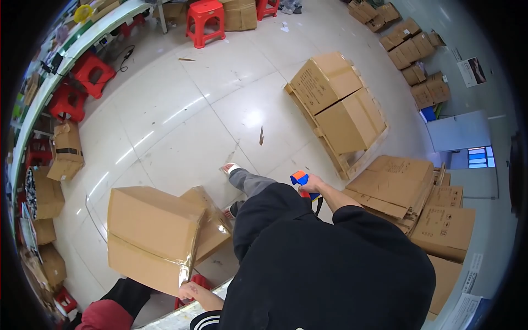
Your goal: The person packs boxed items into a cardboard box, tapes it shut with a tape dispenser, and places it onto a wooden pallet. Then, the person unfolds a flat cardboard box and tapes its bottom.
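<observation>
My right hand (312, 184) is closed around a blue, orange and red tape dispenser (300, 178), held out beside my leg. At the lower left, my left hand (190, 290) grips the bottom corner of a large cardboard box (151, 223), with clear tape shining along its edge. That box sits tilted, and its underside is hidden. A second cardboard box (210, 228) shows behind it, between it and my legs. Part of a red stool (199, 280) is visible just above my left hand.
Two cartons (335, 82) stand on a wooden pallet (342, 165). Flattened cardboard (393, 181) and boxes (444, 223) are stacked to my right. A person in red and black (107, 314) is at the lower left. Red stools (206, 23) line a long workbench (71, 52). Cardboard scraps (261, 135) lie on the floor.
</observation>
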Demonstrator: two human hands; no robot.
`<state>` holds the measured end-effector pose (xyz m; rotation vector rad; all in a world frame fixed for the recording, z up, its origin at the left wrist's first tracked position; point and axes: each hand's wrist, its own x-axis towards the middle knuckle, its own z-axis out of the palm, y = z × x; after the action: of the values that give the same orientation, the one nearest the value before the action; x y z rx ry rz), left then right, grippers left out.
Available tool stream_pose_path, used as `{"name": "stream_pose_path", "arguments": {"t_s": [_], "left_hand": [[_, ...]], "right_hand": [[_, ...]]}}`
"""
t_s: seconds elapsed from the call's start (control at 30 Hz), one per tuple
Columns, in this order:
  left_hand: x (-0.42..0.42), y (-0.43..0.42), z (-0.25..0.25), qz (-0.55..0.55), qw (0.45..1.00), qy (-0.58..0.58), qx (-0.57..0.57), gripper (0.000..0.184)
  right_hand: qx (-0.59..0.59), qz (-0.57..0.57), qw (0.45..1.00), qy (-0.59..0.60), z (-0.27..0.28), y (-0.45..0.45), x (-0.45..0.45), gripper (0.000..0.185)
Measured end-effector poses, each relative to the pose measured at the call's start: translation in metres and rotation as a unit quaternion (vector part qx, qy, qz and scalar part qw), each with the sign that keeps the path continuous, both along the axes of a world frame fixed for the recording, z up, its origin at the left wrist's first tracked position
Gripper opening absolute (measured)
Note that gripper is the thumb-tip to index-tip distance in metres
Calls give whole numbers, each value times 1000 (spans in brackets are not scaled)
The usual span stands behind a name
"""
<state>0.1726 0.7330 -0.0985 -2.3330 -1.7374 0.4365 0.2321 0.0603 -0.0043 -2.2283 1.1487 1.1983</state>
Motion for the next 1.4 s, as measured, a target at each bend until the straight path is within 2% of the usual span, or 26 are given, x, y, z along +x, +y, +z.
{"name": "stream_pose_path", "arguments": {"t_s": [0.13,0.33,0.43,0.53,0.6,0.63,0.67,0.7,0.73,0.77,0.8,0.83,0.87,0.9,0.93,1.0,1.07,1.1,1.17,1.2,1.23,1.27,1.33,1.4], "left_hand": [[-4,2,-4,11,1000,-8,0,30],[0,16,-5,37,999,-14,5,31],[-3,21,-8,55,998,-17,12,31],[1,35,-10,72,997,-28,23,32],[-4,67,-3,162,984,-49,58,32],[-15,84,-9,209,972,-66,81,32],[-27,102,-22,255,956,-97,110,33],[-39,122,-42,302,931,-143,147,33],[-50,135,-60,338,906,-185,175,33],[-60,142,-73,359,881,-249,182,33],[-72,135,-75,324,887,-299,138,36],[-49,115,-40,363,756,-544,36,42],[-9,85,20,424,551,-718,-29,52],[-16,80,34,426,535,-725,-80,51],[-22,98,20,418,479,-754,-164,52],[-1,57,32,472,522,-703,-99,56],[46,-1,59,514,705,-487,42,58],[75,-27,75,521,769,-355,104,59],[136,-37,57,408,847,-332,77,63],[172,-21,40,377,875,-296,68,66],[202,-12,27,364,887,-278,56,67],[236,-19,32,350,898,-261,45,69],[256,-49,36,332,910,-243,44,71],[245,-84,33,327,913,-236,66,72]], "right_hand": [[-10,15,1000,-15,-18,6,10,54],[14,40,999,-7,-14,41,47,55],[18,32,999,-23,-35,39,33,57],[45,-14,997,-59,-33,19,-3,59],[42,59,997,-32,-9,56,54,68],[41,78,996,-22,-31,70,50,77],[45,103,993,-33,-44,82,38,77],[103,122,987,-12,-63,82,29,75],[91,81,992,-22,-56,86,31,53],[73,117,990,-15,-41,84,45,48],[73,107,992,-3,-5,95,77,47],[65,123,990,6,-15,75,81,48],[57,139,989,15,-27,51,88,48],[55,158,986,8,-33,45,106,48],[42,145,989,0,-27,41,98,48],[39,162,985,-35,-39,2,139,48],[59,178,979,-84,-64,-35,193,46],[62,193,975,-88,-61,-28,237,41],[101,240,960,-107,-89,5,339,40],[117,263,951,-114,-93,39,394,39],[114,280,943,-137,-94,71,443,30],[126,317,922,-185,-89,100,479,29],[114,351,917,-153,-85,138,531,39],[85,398,889,-208,-94,147,544,48]]}}
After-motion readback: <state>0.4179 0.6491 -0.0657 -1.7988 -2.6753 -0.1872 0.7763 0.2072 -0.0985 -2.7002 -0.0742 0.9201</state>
